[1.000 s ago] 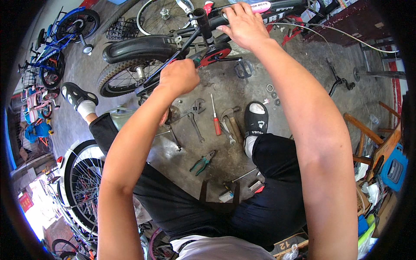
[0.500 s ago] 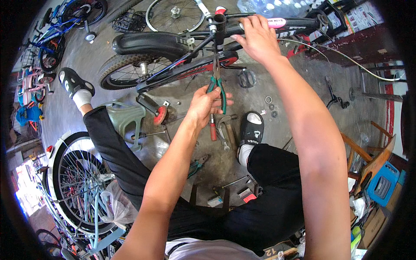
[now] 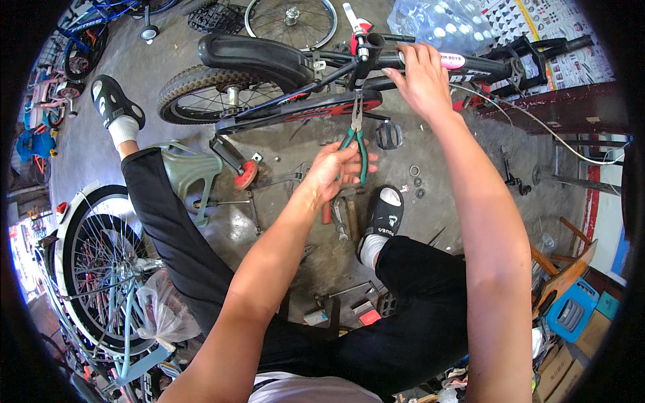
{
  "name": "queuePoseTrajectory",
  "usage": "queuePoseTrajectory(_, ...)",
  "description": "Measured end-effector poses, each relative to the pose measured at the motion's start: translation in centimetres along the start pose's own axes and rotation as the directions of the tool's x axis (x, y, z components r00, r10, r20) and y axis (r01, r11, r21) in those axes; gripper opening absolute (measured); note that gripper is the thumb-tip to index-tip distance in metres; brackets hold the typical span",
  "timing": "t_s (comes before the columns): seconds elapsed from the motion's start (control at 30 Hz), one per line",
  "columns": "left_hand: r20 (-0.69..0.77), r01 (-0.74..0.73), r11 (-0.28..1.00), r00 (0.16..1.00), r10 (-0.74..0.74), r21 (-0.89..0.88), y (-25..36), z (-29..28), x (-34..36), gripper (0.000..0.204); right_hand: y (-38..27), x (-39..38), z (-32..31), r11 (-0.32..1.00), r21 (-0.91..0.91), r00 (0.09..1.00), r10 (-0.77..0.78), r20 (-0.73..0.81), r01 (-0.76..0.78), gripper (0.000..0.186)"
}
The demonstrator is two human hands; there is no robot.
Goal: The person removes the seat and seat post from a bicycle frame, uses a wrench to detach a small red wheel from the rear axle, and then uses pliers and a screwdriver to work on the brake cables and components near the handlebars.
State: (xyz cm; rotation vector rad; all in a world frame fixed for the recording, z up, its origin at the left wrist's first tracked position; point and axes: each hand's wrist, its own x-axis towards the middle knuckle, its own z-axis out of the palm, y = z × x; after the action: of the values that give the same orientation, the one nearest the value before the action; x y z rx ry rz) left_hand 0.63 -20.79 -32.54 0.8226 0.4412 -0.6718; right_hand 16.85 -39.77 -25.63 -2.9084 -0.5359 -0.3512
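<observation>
A bicycle frame [image 3: 494, 70] with a black rear mudguard [image 3: 252, 57] lies across the top of the view. My right hand [image 3: 426, 84] is wrapped over its top tube, beside a pink label. My left hand [image 3: 330, 173] holds long-nosed pliers [image 3: 363, 158] with green handles, some fingers stretched past them. Their jaws point away from me and reach the frame just below the seat tube [image 3: 373, 43]; what the tips grip is too small to make out. A white lever [image 3: 351, 17] stands up by the seat tube. A black pedal [image 3: 388, 134] shows beneath the chain guard.
A hammer [image 3: 353, 215], wrenches and small rings [image 3: 414, 171] lie on the floor between my feet and the frame. A green plastic stool [image 3: 185, 171] stands by my left leg. Another bicycle's wheel [image 3: 107, 269] is at left. Bottles in plastic [image 3: 443, 27] lie beyond the frame.
The view has shifted, so the frame and both hands sit farther right. The seat tube and lever appear at a different angle. Both hands keep their holds.
</observation>
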Motion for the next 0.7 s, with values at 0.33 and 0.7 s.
queuePoseTrajectory(0.33, -0.105, -0.059, 0.995, 0.993, 0.051, -0.078, -2.4, 0.5, 1.9, 0.047, -0.2, 0.1, 0.2, 1.000, -0.026, 1.000, -0.007, 0.014, 0.007, 0.056)
queuePoseTrajectory(0.7, 0.302, 0.237, 0.206, 0.871, 0.388, -0.949, -5.9, 6.1, 4.6, 0.047, -0.2, 0.1, 0.3, 1.000, -0.016, 1.000, -0.019, 0.013, 0.020, 0.057)
